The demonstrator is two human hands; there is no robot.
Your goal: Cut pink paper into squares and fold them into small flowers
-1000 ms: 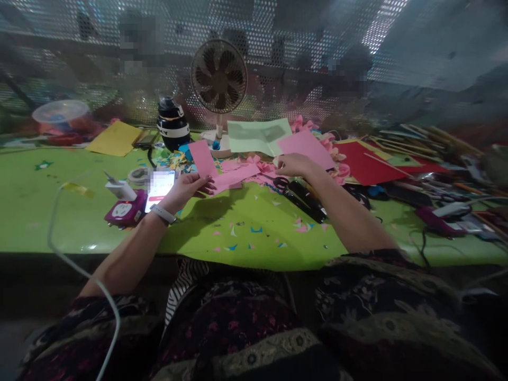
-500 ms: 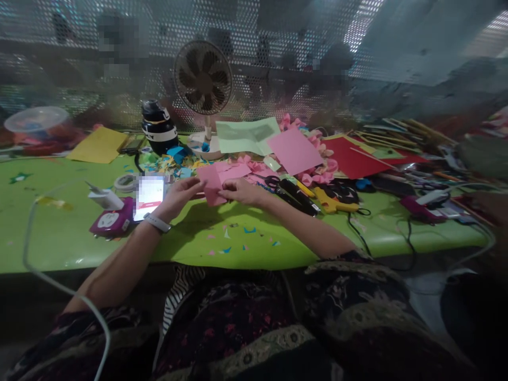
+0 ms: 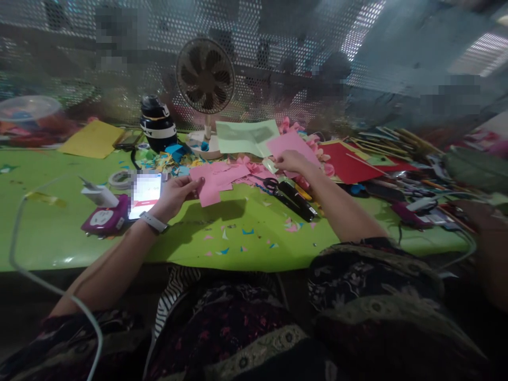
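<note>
My left hand (image 3: 180, 194) pinches a piece of pink paper (image 3: 208, 193) between thumb and fingers at its left edge. The paper hangs over the front of the table, its right side free. My right hand (image 3: 291, 161) is away to the right, its fingers closed at the end of a small pale green piece (image 3: 270, 165) whose kind I cannot make out. Under that hand lies a pink sheet (image 3: 288, 142). More cut pink paper (image 3: 234, 177) lies between the hands, with black-handled scissors (image 3: 271, 183) beside it.
A lit phone (image 3: 146, 196) and a purple power socket (image 3: 105, 216) stand left of my left wrist. Behind are a fan (image 3: 205, 76), a dark bottle (image 3: 157, 127) and a light green sheet (image 3: 246, 136). Red paper (image 3: 351, 164) lies right; paper scraps (image 3: 226, 251) dot the front.
My right hand has let go of the pink paper and moved right and back to the pale green piece. My left hand still holds the paper. My right forearm now covers the yellow glue gun.
</note>
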